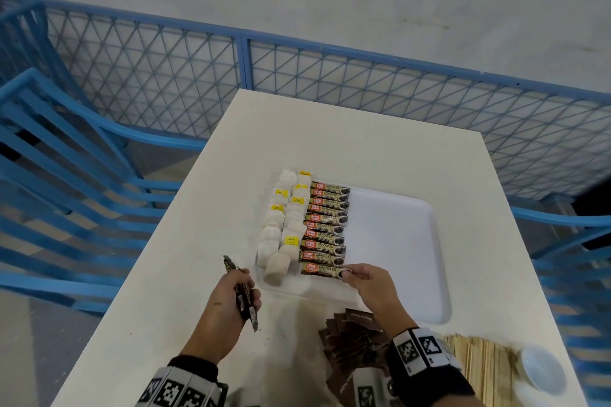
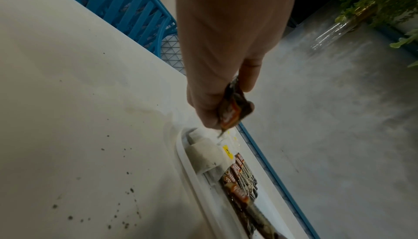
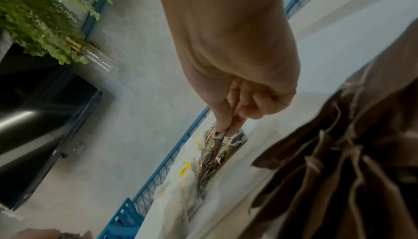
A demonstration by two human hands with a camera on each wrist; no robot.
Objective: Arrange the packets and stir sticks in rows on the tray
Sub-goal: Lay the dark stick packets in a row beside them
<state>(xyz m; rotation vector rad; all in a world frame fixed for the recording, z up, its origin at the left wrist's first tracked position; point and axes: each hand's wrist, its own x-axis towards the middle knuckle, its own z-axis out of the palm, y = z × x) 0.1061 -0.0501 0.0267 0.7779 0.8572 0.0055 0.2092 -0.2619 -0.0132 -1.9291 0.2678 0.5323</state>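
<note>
A white tray [image 1: 400, 241] lies on the white table. Its left side holds two columns of white tea bags [image 1: 284, 225] and a column of brown coffee granule sticks [image 1: 327, 225]. My right hand [image 1: 365, 277] pinches the right end of the nearest coffee stick [image 1: 322, 269], which lies at the near end of that column. The same pinch shows in the right wrist view, right hand [image 3: 228, 132]. My left hand [image 1: 236, 291], over the table left of the tray, grips a few more coffee sticks [image 1: 243, 294]; the left wrist view shows these held coffee sticks [image 2: 235, 108].
Dark brown packets [image 1: 353, 340] lie in a loose pile on the table near my right wrist. Wooden stir sticks [image 1: 479, 360] and a small white bowl [image 1: 540, 370] sit at the near right. Blue chairs [image 1: 66, 158] and a blue mesh fence [image 1: 330, 76] surround the table.
</note>
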